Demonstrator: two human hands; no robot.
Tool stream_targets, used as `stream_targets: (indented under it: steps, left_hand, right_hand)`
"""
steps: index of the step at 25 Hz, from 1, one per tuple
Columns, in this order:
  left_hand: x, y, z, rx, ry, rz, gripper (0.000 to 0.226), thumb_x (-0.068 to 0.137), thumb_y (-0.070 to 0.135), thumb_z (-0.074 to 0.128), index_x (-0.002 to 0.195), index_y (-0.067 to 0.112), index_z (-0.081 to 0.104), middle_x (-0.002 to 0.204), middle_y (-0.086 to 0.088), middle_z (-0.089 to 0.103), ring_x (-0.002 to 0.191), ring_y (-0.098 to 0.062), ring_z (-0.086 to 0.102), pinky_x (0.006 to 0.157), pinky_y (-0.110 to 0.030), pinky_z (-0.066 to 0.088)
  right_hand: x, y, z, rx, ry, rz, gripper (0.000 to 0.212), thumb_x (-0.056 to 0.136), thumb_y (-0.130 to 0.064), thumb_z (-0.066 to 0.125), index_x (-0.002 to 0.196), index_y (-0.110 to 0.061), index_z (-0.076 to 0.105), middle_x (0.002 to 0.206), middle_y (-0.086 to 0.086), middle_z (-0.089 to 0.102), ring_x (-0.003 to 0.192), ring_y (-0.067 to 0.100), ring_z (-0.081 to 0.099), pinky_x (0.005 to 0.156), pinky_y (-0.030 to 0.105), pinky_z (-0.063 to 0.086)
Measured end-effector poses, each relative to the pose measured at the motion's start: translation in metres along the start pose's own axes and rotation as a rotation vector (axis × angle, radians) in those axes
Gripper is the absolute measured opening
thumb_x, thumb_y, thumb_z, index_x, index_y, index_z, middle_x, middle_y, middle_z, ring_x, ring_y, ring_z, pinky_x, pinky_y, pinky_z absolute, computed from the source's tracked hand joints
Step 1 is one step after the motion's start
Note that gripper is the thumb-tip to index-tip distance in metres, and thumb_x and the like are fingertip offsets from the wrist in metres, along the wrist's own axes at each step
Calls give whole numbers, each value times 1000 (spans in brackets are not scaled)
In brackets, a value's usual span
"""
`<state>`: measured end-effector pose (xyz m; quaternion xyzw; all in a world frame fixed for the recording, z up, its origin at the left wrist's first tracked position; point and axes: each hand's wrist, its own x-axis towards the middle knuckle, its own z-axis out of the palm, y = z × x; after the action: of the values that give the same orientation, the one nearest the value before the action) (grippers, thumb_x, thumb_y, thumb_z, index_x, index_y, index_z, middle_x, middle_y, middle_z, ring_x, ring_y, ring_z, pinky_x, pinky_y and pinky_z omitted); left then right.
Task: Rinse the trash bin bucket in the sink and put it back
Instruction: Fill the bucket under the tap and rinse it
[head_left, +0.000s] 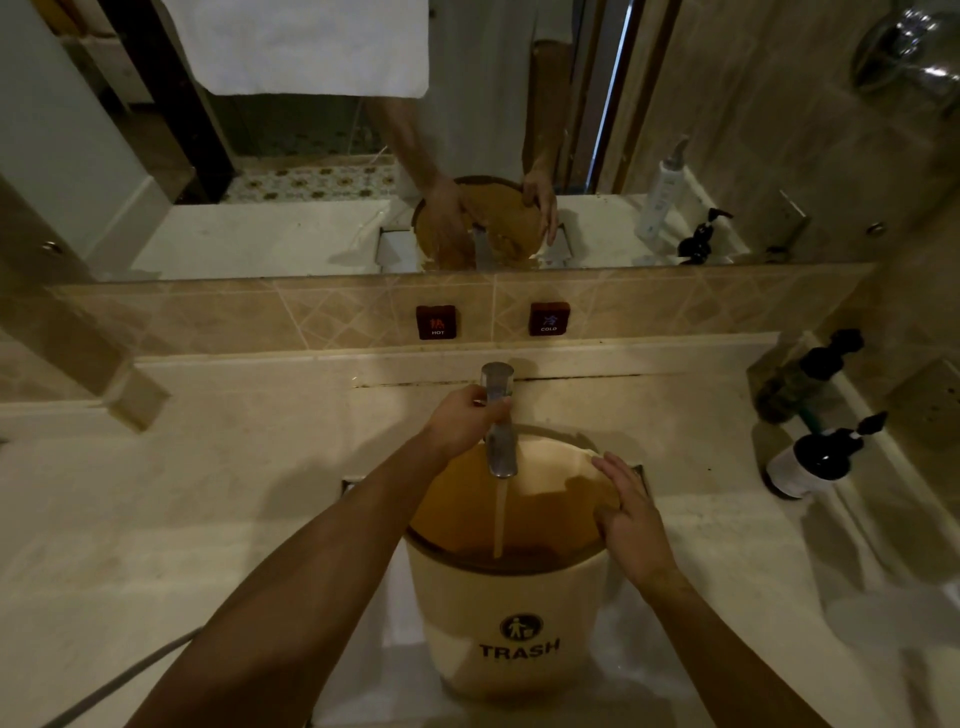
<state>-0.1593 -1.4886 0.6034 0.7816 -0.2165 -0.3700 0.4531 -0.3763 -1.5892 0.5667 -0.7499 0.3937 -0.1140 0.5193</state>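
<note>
Trash bin bucket (506, 613): cream w/ dark rim band, "TRASH" + logo on front; stands upright in the sink, mouth under the faucet spout, water inside.
Counter (182, 493): pale stone, runs full width; the sink is cut in at centre near front edge.
Mirror (311, 156): above the tiled backsplash, reflects bucket + both hands.
Sink (395, 597): pale basin, mostly covered by the bucket.
Left hand (465, 421): at back-centre of counter, fingers curled round the faucet body, gripping it.
Right hand (631, 519): fingers fairly straight, laid over the bucket's right rim, pressing/steadying; not wrapped round it.
Faucet (500, 421): chrome, rises from counter's back edge, spout reaches over bucket mouth.
Water stream (500, 514): running from spout straight down into bucket.
Pump bottles (815, 457): dark-topped, at counter's right edge, one nearer front, another behind toward back-right corner.
HOT tag (436, 322) & COLD tag (549, 318): dark squares on backsplash, left & right of faucet line.
</note>
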Motion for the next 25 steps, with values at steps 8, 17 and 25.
stream_targets:
  steps: [8, 17, 25]
  left_hand:
    - [2, 0, 4, -138, -15, -13, 31, 96, 24, 59, 117, 3, 60, 109, -7, 68, 96, -18, 65, 71, -16, 50]
    - [-5, 2, 10, -303, -20, -95, 29, 98, 25, 56, 121, 8, 56, 107, 2, 67, 93, -8, 60, 79, -30, 42]
    - [-11, -19, 20, -420, -20, -84, 27, 96, 16, 57, 122, 14, 53, 114, -4, 62, 101, -19, 60, 76, -32, 49]
  right_hand:
    - [1, 2, 1, -17, 1, 21, 64, 86, 10, 45, 141, -24, 44, 153, -5, 30, 125, 5, 27, 102, 28, 33]
    - [1, 1, 0, -4, -13, 20, 64, 86, 9, 46, 140, -26, 45, 153, -6, 30, 126, 5, 27, 98, 25, 31]
    - [0, 0, 0, -10, -4, 19, 65, 85, 11, 46, 139, -26, 45, 153, -5, 30, 132, 11, 30, 102, 28, 35]
